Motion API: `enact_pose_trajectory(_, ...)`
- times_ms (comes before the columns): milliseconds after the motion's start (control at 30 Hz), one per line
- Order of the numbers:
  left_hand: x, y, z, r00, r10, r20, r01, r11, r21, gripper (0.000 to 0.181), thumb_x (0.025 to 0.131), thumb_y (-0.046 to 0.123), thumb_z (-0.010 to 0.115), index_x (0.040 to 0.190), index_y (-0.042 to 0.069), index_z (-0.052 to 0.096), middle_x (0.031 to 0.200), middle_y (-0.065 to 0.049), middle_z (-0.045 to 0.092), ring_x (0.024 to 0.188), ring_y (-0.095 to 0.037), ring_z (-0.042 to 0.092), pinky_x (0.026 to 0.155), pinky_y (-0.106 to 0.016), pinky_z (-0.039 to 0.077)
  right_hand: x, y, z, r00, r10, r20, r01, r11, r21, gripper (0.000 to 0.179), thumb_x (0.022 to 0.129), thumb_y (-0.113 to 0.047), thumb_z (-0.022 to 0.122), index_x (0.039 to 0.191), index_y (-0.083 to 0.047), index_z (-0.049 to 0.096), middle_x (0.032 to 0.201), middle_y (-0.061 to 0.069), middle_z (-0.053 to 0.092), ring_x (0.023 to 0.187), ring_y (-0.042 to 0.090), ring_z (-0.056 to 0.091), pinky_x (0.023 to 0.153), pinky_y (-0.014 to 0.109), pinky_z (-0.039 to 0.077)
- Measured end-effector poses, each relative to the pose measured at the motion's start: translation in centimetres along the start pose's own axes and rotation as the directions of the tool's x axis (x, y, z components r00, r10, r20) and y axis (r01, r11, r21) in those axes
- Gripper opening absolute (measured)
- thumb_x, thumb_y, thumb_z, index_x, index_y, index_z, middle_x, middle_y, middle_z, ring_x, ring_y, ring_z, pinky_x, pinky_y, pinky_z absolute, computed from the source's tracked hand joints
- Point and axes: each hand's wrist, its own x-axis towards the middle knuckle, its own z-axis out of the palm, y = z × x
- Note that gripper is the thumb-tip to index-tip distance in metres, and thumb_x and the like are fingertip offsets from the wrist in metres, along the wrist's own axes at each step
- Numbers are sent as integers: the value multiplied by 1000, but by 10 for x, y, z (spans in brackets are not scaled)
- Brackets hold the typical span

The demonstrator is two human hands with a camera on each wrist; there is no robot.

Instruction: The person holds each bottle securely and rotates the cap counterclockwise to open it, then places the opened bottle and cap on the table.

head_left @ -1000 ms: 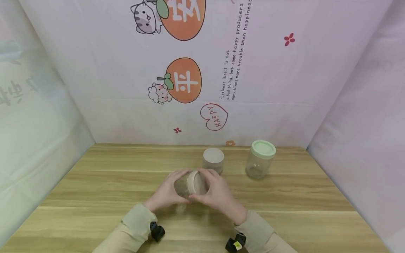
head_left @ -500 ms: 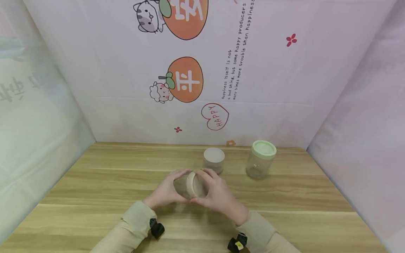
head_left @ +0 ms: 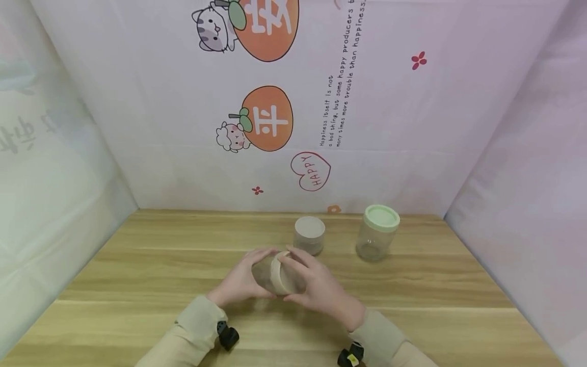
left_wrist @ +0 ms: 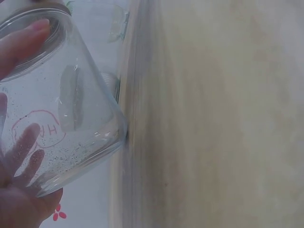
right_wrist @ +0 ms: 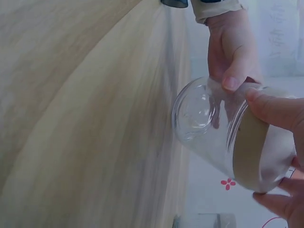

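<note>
A clear glass jar (head_left: 263,272) with a beige lid (head_left: 277,275) is tilted on its side, its lid end towards the right. My left hand (head_left: 240,278) holds the glass body from the left, thumb and fingers on opposite sides of it. From the right, my right hand (head_left: 318,283) grips round the lid, with the thumb (right_wrist: 273,111) on one side of the rim and fingers on the other. The left wrist view shows the see-through jar wall (left_wrist: 85,109) close up, fingers visible through the glass.
Behind my hands stands a small clear jar with a whitish lid (head_left: 309,227). Farther right is a taller clear jar with a pale green lid (head_left: 382,218). The wood-grain table (head_left: 183,229) meets a printed white cloth backdrop (head_left: 380,127), with cloth walls on both sides.
My right hand has shifted slightly right and down, its fingers and thumb resettled on the lid. My left hand keeps its hold on the jar, nearly still.
</note>
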Motion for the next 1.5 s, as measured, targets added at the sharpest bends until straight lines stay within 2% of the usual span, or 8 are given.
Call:
enact_pose_trajectory(367,2,0,0,1000,-9,7,9,1000,14,92,60,24,90,140,17,45,143,-7,45,132,-33,38,105,-60,32,-3,9,-4,986,-94,139,95,995,0,77,60,-10,87,129,-16,54,146,15,40,131,41,40,92,45,51)
enact_pose_trajectory(500,1,-1,0,1000,-17,11,17,1000,6,92,60,25,90,140,15,45,143,-8,44,132,-34,38,104,-61,32,-2,10,-7,985,-83,154,77,996,49,76,62,-18,87,131,-16,53,148,18,37,132,42,38,94,47,49)
enact_pose_trajectory(667,1,-3,1,1000,-25,16,25,1000,-5,94,60,27,90,141,12,43,144,-8,43,132,-34,37,104,-63,32,-3,7,-9,978,144,154,-168,974,155,77,72,-35,80,139,-16,47,148,21,33,131,42,39,98,56,43)
enact_pose_trajectory(767,2,-3,2,1000,-21,9,21,1000,0,94,60,27,90,141,14,44,143,-7,44,132,-33,38,103,-62,33,-1,4,-9,934,322,155,-351,908,229,76,78,-35,76,143,-17,42,142,21,39,126,40,43,97,59,42)
enact_pose_trajectory(867,3,-3,2,1000,-15,5,15,1000,-1,94,60,27,90,141,14,44,142,-7,45,132,-32,38,104,-62,32,2,2,-8,885,436,160,-464,848,255,73,80,-34,74,143,-15,41,132,16,46,116,32,50,94,54,45)
enact_pose_trajectory(1033,2,-2,1,1000,-16,12,17,1000,-20,93,61,25,90,141,12,44,144,-7,44,134,-32,35,106,-61,31,9,-2,-5,844,516,148,-535,827,173,70,79,-40,75,137,-12,47,115,13,52,91,21,52,76,40,50)
enact_pose_trajectory(1267,1,-3,0,1000,-8,23,8,1000,1,92,61,23,89,141,14,44,144,-6,44,133,-31,36,106,-58,32,19,-9,-5,809,569,146,-577,817,13,68,75,-55,72,124,-12,55,99,13,54,75,20,54,64,38,51)
enact_pose_trajectory(1500,1,-5,-1,1000,6,30,-7,1000,18,92,62,25,89,141,13,43,143,-5,44,133,-31,36,105,-58,33,23,-12,-3,807,567,167,-577,816,18,65,74,-56,72,119,-12,56,93,10,52,69,17,49,60,31,46)
